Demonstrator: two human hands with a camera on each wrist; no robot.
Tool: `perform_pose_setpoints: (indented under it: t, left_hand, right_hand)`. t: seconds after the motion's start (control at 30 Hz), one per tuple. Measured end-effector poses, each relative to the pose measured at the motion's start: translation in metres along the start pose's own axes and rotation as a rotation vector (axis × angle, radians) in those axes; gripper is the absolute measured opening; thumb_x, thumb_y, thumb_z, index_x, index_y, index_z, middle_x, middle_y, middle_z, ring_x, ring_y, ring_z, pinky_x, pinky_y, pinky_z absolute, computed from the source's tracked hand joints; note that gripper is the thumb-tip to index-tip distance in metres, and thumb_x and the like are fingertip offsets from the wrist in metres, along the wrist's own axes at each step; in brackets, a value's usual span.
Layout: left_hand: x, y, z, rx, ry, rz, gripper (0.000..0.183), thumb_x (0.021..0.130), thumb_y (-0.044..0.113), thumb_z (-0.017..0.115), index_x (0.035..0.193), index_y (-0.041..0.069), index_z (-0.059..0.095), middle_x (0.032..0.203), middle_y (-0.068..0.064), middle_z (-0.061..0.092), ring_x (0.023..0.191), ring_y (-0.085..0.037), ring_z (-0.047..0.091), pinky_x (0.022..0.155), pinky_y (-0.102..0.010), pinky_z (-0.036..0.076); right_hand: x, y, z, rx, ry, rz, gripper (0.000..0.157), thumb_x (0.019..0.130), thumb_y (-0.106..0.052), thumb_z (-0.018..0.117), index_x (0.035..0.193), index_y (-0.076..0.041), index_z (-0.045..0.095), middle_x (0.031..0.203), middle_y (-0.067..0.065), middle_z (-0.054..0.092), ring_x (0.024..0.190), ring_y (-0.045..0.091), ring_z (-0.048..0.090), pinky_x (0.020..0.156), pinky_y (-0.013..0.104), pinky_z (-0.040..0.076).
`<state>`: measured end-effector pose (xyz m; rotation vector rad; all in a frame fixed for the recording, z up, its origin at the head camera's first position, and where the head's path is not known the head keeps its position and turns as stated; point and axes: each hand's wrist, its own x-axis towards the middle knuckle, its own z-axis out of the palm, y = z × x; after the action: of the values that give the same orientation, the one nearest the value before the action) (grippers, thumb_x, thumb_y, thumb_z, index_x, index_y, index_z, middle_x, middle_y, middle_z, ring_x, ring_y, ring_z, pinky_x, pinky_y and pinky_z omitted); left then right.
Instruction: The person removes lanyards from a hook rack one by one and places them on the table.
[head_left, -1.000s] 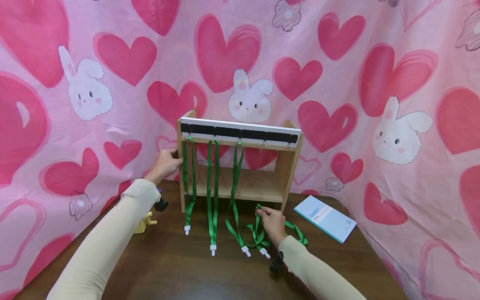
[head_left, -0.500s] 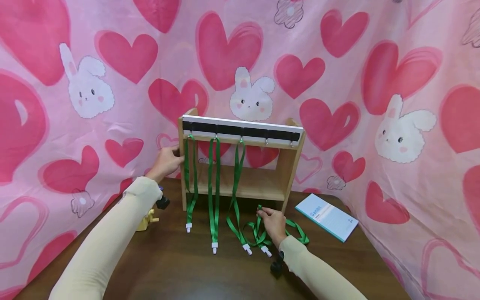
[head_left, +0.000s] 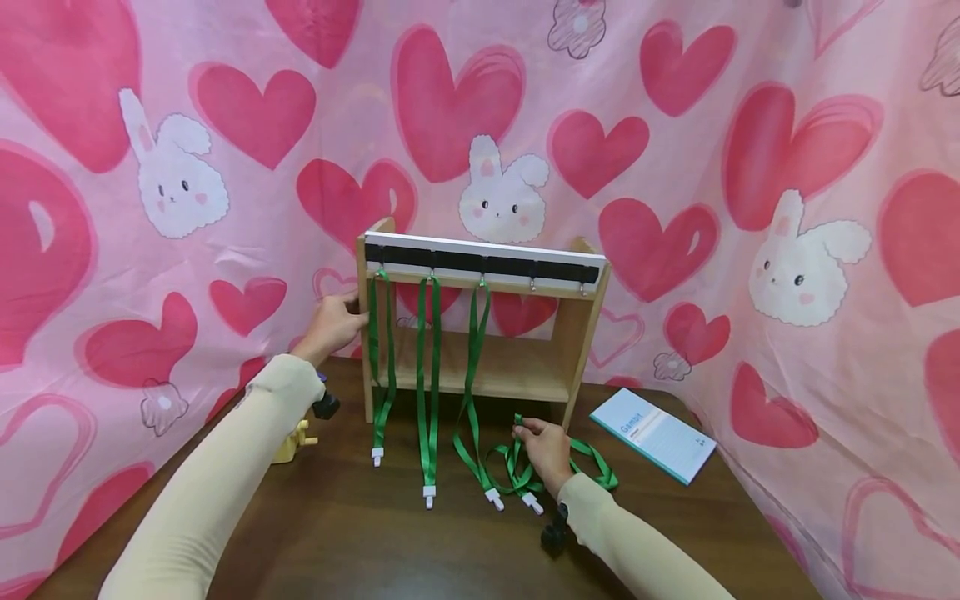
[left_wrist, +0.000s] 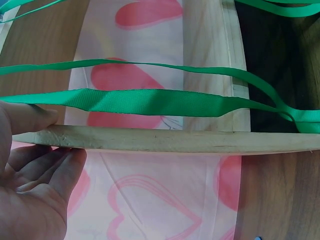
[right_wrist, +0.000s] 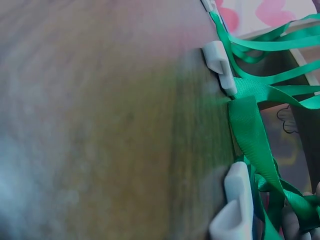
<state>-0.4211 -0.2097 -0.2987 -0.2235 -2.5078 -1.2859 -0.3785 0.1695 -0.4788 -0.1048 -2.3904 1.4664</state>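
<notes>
A small wooden rack (head_left: pixel 517 379) stands on the table, with a black hook strip (head_left: pixel 457 257) along its white top rail. My left hand (head_left: pixel 333 323) grips the rack's left side panel (left_wrist: pixel 165 142), thumb on one face and fingers on the other. Three green lanyards (head_left: pixel 429 375) hang from the left hooks, white clips at their lower ends; the two right hooks are bare. My right hand (head_left: pixel 551 454) pinches another green lanyard (head_left: pixel 603 477), a bit of strap poking up above the fingertips. The rest of that lanyard lies looped on the table, its white clip (head_left: pixel 532 502) nearby.
To the right of the rack lies a pale blue notebook (head_left: pixel 652 435). A yellow object (head_left: pixel 288 447) sits at the left, partly behind my left sleeve. Pink heart-and-rabbit cloth (head_left: pixel 600 125) encloses the dark wooden table (head_left: pixel 360 542) at the back and sides.
The whole scene has shifted slightly in the head view. Both hands keep their holds, and the hanging lanyards look the same.
</notes>
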Motion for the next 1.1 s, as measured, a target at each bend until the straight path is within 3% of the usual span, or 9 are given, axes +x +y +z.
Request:
perform_pose_setpoints:
  t: [0.23, 0.5, 0.77, 0.93, 1.1]
  left_hand:
    - [0.0, -0.002, 0.002, 0.011, 0.026, 0.024, 0.056, 0.098, 0.019, 0.063, 0.15, 0.005, 0.048, 0.138, -0.024, 0.063, 0.121, -0.033, 0.061, 0.104, -0.05, 0.054]
    - [0.0, -0.003, 0.001, 0.031, 0.036, 0.025, 0.054, 0.097, 0.021, 0.063, 0.148, 0.008, 0.052, 0.134, -0.021, 0.067, 0.107, -0.026, 0.061, 0.09, -0.037, 0.054]
    - [0.0, 0.0, 0.0, 0.008, 0.023, 0.023, 0.055, 0.098, 0.022, 0.064, 0.15, 0.008, 0.05, 0.136, -0.022, 0.065, 0.113, -0.028, 0.061, 0.098, -0.046, 0.055]
    - [0.0, 0.001, 0.001, 0.013, 0.016, 0.023, 0.056, 0.098, 0.021, 0.063, 0.151, 0.008, 0.048, 0.138, -0.022, 0.064, 0.113, -0.029, 0.061, 0.095, -0.043, 0.056]
    - [0.0, -0.001, 0.001, 0.022, 0.013, 0.023, 0.056, 0.098, 0.022, 0.063, 0.15, 0.006, 0.049, 0.138, -0.023, 0.064, 0.109, -0.028, 0.061, 0.089, -0.037, 0.056]
  right_hand:
    - [-0.002, 0.001, 0.0, -0.083, -0.009, -0.008, 0.025, 0.09, -0.021, 0.077, 0.111, -0.01, 0.079, 0.101, 0.009, 0.08, 0.105, 0.03, 0.072, 0.087, 0.046, 0.059]
    - [-0.004, -0.001, -0.003, -0.084, -0.061, 0.01, 0.034, 0.092, -0.021, 0.074, 0.125, -0.012, 0.073, 0.118, 0.011, 0.076, 0.113, 0.032, 0.07, 0.09, 0.047, 0.059]
    - [-0.002, -0.009, -0.009, -0.024, -0.065, -0.029, 0.038, 0.093, -0.016, 0.073, 0.13, -0.011, 0.07, 0.125, 0.009, 0.074, 0.114, 0.026, 0.071, 0.092, 0.042, 0.06]
    - [0.003, -0.035, -0.022, -0.034, -0.014, -0.115, 0.033, 0.091, -0.023, 0.075, 0.124, -0.018, 0.074, 0.119, 0.001, 0.077, 0.11, 0.02, 0.072, 0.094, 0.043, 0.058]
    - [0.016, -0.077, -0.04, 0.009, 0.019, -0.231, 0.029, 0.09, -0.024, 0.077, 0.118, -0.017, 0.077, 0.113, 0.001, 0.079, 0.104, 0.018, 0.074, 0.085, 0.031, 0.06]
